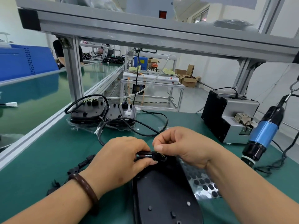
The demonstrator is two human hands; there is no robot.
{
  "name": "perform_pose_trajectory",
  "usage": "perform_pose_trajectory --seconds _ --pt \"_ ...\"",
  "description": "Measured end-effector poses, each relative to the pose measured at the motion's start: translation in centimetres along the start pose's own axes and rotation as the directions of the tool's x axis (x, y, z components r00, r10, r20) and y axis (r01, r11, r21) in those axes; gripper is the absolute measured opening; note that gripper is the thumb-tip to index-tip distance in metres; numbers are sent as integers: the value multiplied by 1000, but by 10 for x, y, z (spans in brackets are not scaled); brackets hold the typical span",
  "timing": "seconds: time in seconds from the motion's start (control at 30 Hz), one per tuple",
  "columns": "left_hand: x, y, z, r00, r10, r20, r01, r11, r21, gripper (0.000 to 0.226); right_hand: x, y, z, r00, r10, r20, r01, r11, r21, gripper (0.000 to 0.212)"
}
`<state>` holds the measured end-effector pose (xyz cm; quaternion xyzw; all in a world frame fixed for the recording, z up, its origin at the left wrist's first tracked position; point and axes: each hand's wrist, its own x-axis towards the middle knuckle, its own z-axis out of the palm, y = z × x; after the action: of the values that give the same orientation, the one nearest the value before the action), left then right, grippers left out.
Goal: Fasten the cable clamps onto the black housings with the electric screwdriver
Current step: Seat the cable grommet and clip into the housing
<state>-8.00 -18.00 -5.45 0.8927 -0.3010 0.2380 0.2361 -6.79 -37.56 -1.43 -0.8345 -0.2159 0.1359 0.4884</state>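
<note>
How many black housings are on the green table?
3: one housing at the near edge of the table, two at the far edge, left and right. Both seem to top stacks, so more may be hidden.

Forearms converge from below. Left hand (119,160) palm down, fingers gripping cable (143,154). Right hand (182,147) just beside it, thumb and forefinger pinching wire (163,155), other fingers curled.

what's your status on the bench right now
Left hand grips black round cable over flat black plastic housing. Right hand pinches thin yellowish wires at its end. Blue-and-black electric screwdriver hangs untouched at right.
</note>
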Motion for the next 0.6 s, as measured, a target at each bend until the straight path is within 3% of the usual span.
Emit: perform_pose_trajectory --seconds 0.23,0.43,0.6 --pt "0 3 -2 999 34 -11 -34 999 21 27 0 5 4 1000 21 22 -23 998 64 6" --pt "2 3 -5 987 141 -79 -134 987 91 33 2 8 4 1000 14 23 -17 991 131 18" --pt "7 2 -7 977 208 -40 -204 976 79 25 3 10 5 999 34 24 -37 990 137 20"
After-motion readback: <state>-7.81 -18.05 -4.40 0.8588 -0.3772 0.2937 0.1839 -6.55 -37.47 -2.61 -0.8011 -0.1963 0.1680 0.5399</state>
